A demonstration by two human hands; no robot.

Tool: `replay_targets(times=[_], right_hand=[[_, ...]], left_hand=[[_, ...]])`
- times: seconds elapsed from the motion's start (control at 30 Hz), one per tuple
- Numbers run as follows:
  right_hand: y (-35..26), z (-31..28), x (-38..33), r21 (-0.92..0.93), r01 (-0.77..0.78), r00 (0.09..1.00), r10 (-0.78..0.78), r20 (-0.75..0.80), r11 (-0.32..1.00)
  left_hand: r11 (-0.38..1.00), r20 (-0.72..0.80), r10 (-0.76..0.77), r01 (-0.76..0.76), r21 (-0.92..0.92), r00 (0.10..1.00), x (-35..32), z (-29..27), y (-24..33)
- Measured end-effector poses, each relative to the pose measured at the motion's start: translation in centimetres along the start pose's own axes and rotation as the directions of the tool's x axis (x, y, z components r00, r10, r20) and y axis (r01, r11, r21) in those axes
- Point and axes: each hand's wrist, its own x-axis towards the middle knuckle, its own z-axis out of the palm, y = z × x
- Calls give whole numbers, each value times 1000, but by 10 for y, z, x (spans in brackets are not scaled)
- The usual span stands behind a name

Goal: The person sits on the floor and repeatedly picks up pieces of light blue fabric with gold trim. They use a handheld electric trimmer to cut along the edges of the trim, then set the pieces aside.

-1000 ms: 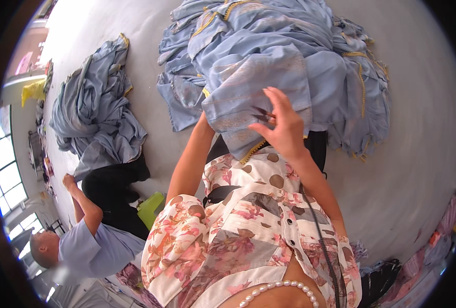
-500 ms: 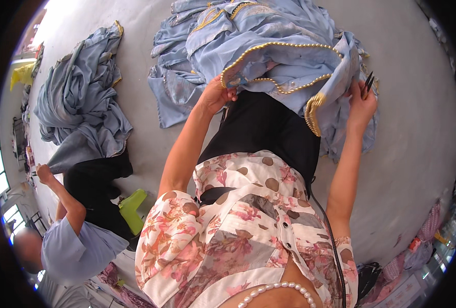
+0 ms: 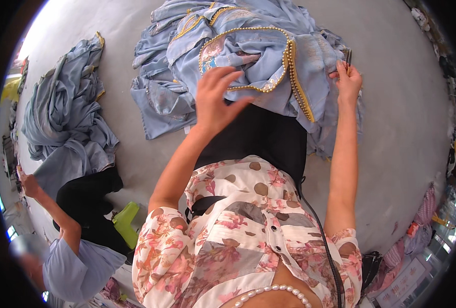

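lifting off the gold-beaded trim (image 3: 293, 72), the left hand (image 3: 217, 100) is hovering, fingers spread; the right hand (image 3: 348, 82) is gripping dark snips (image 3: 349, 55) beside the blue garment (image 3: 315, 66), which is lying bunched across the legs (image 3: 261, 131). how much is finished isn't showing.

Your left hand (image 3: 216, 101), fingers spread, is over the gold-beaded edging (image 3: 289, 69) of a light-blue garment (image 3: 316, 57). Your right hand (image 3: 349, 80) pinches dark snips (image 3: 348, 56) at its right side. More blue cloth (image 3: 261, 11) is heaped beyond your hands. Well left of them, a co-worker (image 3: 81, 269) is near a second blue heap (image 3: 66, 105) and a lime-green stool (image 3: 126, 225).
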Motion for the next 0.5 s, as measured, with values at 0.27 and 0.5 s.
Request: replay_targets(times=[0.27,0.5], right_hand=[[-15,-24,5,-66,8,988,-18,-154,998],[7,-33,6,-33,-37,987,31,-161,999]], left_hand=[[53,747,-301,793,-607,592,1,35,-9],[-323,810,-227,743,-587,541,-7,23,-20]])
